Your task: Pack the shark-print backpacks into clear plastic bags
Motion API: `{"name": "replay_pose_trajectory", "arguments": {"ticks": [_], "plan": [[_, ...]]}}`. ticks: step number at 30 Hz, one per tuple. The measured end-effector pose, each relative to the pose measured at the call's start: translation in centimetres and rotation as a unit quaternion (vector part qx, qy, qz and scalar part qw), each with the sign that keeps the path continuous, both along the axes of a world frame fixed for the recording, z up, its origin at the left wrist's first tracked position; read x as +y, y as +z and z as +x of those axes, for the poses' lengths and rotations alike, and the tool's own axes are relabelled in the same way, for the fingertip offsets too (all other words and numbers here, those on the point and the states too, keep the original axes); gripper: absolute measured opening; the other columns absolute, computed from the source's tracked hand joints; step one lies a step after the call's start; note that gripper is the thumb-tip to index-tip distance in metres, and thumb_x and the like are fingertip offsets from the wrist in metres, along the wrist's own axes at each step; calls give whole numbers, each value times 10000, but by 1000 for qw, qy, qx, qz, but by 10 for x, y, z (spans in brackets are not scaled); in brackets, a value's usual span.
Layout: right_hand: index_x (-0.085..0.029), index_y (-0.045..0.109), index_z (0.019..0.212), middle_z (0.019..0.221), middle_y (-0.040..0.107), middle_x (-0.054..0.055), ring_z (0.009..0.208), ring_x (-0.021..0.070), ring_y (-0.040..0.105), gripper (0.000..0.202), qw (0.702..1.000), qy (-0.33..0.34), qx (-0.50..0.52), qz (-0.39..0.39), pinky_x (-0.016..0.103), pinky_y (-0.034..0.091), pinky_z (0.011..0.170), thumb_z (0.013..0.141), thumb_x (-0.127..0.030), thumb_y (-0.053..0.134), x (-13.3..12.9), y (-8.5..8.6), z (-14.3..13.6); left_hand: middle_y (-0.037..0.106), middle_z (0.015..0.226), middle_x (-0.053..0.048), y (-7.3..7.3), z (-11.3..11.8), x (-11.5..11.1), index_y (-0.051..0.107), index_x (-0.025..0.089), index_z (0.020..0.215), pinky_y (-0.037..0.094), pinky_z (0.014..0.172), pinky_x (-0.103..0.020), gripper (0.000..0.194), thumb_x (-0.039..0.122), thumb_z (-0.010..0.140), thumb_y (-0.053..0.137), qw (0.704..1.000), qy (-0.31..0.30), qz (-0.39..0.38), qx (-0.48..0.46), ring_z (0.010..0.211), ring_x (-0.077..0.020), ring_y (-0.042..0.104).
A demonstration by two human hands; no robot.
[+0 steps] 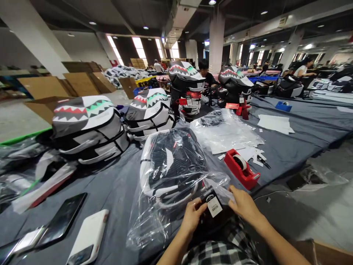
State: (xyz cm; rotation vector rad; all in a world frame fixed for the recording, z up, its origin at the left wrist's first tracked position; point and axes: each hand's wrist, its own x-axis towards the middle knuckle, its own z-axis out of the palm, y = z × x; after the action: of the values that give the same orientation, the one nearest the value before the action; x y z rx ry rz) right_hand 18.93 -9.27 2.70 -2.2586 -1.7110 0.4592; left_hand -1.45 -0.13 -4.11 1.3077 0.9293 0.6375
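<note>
Both hands pinch the bag's [165, 206] open mouth: left hand [193, 215] on the tag [213, 206], right hand [244, 204] gripping plastic. Backpack [171, 165] lies inside; tape dispenser [242, 168] sits near, within reach.

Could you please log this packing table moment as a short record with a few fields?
setting: large hall, long grey-covered table
left hand: at the near open end of the clear plastic bag, beside the hang tag
right hand: grips the bag's edge on the other side of the tag
bagged item: black and white backpack, lying inside the bag
nearby: red tape dispenser to the right; shark-mouth backpacks behind; phones at left
others: seated people at the far end
</note>
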Motion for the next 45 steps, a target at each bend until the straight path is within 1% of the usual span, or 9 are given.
{"name": "replay_pose_trajectory", "arguments": {"ticks": [4,13,17,21,25,29,36,41,45], "plan": [[-198,565,817,727,574,-12,696,164,522,128,980,50,191,20,257,363,649,834,-310,507,-2,6,18,746,892,-82,20,-12,-7,756,152,851,506,899,-323,385,471,669,873,982,-10,-121,-147,905,-222,681],[-158,584,690,668,522,-9,666,140,454,622,872,66,485,-11,257,405,645,905,-722,433,-12,-30,6,741,808,-64,25,19,-26,776,143,864,536,726,-248,523,495,523,959,955,35,-232,-180,720,-148,660],[-136,664,775,690,603,9,661,155,519,631,880,12,474,0,261,440,640,914,-708,438,-18,-36,5,705,735,-34,8,20,-30,744,128,850,535,624,-254,658,682,520,874,984,57,-150,-76,662,-156,639],[-140,686,838,742,654,11,691,169,561,375,945,-21,325,40,250,426,641,818,-512,639,-15,-41,-2,667,639,-21,8,17,-21,693,157,866,451,455,-269,641,781,766,590,987,-88,-74,113,455,-171,594],[-165,676,896,737,681,12,666,172,614,257,970,-54,220,88,254,445,651,881,-380,536,-18,-45,-6,688,655,-62,34,8,0,725,177,945,487,621,-302,369,340,1008,399,872,-223,274,340,595,-218,676],[-159,667,1126,823,746,52,724,216,714,316,986,-18,152,71,276,513,684,864,-258,523,-32,-61,-14,650,1342,-109,58,25,26,489,281,1455,444,1041,-409,500,140,976,477,679,-309,610,270,1234,-261,610],[-168,626,1321,1146,761,124,915,254,764,428,982,95,9,161,305,594,744,895,-182,580,-71,-75,-36,707,1046,-50,64,54,48,673,185,803,446,1011,-365,155,197,947,616,452,-465,752,118,1079,-227,632],[-219,632,1328,1127,750,93,1025,237,716,432,952,136,15,273,336,576,901,925,-370,673,-61,-22,-27,690,827,-54,40,19,38,673,151,894,517,756,-320,157,202,975,549,437,-495,746,91,791,-188,635],[-275,608,1384,1339,646,138,1243,288,602,486,945,109,-82,296,468,499,1029,917,-147,580,4,-4,-24,748,978,-149,36,1,33,659,126,1212,554,878,-359,295,176,988,473,541,-493,677,70,927,-230,700]]}}
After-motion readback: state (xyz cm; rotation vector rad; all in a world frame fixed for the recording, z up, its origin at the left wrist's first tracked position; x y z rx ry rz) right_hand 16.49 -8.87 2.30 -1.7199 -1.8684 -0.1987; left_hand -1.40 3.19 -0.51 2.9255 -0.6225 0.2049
